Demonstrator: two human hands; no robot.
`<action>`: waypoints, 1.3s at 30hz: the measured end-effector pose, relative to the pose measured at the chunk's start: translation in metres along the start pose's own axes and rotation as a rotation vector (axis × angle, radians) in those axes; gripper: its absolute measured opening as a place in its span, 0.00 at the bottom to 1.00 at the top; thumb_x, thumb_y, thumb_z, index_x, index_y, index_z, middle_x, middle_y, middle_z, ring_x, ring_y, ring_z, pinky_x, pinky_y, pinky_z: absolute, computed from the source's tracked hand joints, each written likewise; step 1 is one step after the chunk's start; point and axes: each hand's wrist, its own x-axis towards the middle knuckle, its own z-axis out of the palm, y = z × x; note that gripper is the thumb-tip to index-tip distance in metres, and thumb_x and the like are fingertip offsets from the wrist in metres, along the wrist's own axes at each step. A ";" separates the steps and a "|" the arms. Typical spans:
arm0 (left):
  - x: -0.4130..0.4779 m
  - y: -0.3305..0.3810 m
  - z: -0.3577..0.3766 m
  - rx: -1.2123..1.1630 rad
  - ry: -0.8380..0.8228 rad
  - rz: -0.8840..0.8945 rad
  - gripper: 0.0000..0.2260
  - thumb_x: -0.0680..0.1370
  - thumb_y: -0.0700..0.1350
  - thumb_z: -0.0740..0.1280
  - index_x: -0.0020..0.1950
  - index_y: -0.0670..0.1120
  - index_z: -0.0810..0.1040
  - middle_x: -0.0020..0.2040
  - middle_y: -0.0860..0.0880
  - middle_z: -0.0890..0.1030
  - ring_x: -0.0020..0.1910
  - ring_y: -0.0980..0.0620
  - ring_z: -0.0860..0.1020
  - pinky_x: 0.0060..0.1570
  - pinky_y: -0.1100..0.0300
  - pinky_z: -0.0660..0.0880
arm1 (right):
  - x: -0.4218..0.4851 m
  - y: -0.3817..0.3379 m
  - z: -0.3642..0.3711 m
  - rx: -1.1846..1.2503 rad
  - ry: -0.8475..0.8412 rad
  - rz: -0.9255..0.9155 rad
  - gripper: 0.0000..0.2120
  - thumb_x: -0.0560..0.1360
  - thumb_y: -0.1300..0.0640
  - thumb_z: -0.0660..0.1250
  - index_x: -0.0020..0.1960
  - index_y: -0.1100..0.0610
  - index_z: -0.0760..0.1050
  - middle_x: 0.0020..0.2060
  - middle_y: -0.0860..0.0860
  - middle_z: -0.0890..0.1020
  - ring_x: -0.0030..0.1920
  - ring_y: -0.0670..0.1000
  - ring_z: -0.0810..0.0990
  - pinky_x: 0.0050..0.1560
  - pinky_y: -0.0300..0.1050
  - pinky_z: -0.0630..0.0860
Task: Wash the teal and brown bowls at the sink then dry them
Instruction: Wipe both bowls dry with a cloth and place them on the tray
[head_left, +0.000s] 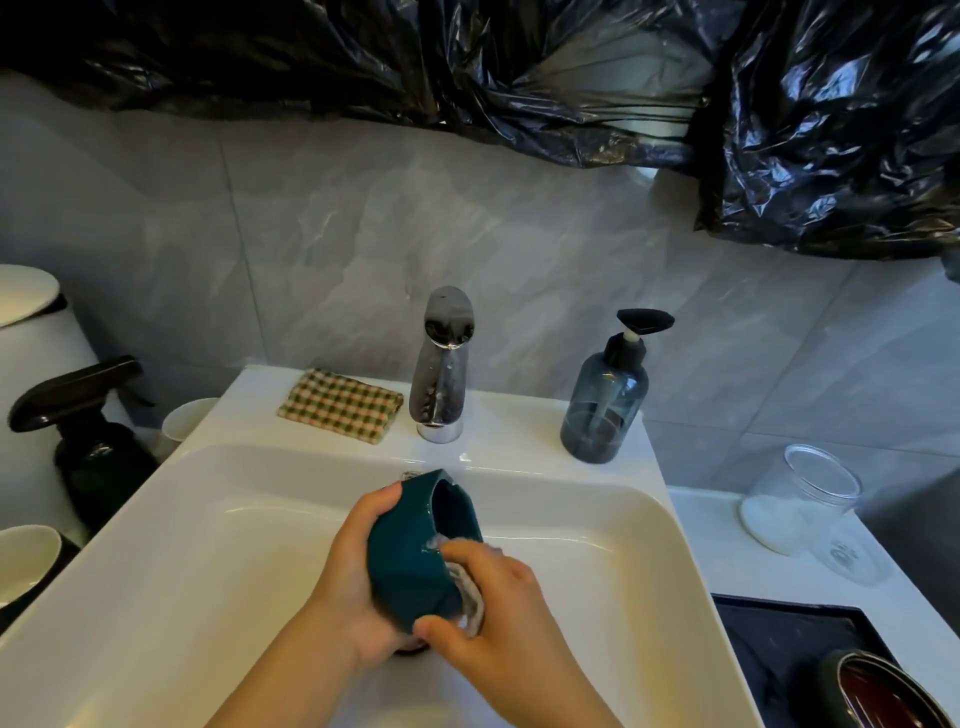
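fingers (387, 496) of the left hand (353, 587) grip the tilted teal bowl (405, 556). right hand (501, 621) pinches a grey pad (470, 605) against it.

This is a home bathroom or washroom. A white ceramic sink (218, 499) is set against a wall of grey marbled tiles (260, 234), with a chrome tap (441, 364) at its back rim. A pump bottle (605, 405) and a folded checked cloth (340, 405) sit on the rim. A spray bottle (88, 431) stands at the left, and crumpled black plastic sheeting (831, 130) hangs above.
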 end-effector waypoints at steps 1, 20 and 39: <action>0.000 -0.001 0.002 -0.003 0.045 -0.025 0.18 0.62 0.55 0.67 0.38 0.41 0.84 0.35 0.39 0.83 0.36 0.41 0.79 0.43 0.51 0.75 | 0.003 0.004 -0.002 0.028 0.026 0.043 0.19 0.68 0.53 0.73 0.52 0.39 0.69 0.54 0.41 0.77 0.54 0.42 0.75 0.53 0.29 0.72; 0.008 -0.036 0.018 0.390 0.057 0.309 0.15 0.75 0.48 0.67 0.59 0.57 0.68 0.54 0.49 0.77 0.50 0.50 0.78 0.41 0.58 0.76 | 0.010 -0.001 0.010 0.582 0.484 0.256 0.06 0.80 0.55 0.54 0.49 0.45 0.67 0.44 0.41 0.77 0.44 0.44 0.80 0.44 0.35 0.77; -0.005 -0.014 0.013 -0.049 0.005 -0.047 0.21 0.63 0.58 0.66 0.41 0.42 0.85 0.41 0.40 0.84 0.43 0.41 0.79 0.45 0.49 0.75 | 0.003 -0.002 0.010 0.019 0.246 0.029 0.18 0.65 0.32 0.43 0.35 0.43 0.64 0.33 0.42 0.73 0.37 0.41 0.73 0.38 0.34 0.71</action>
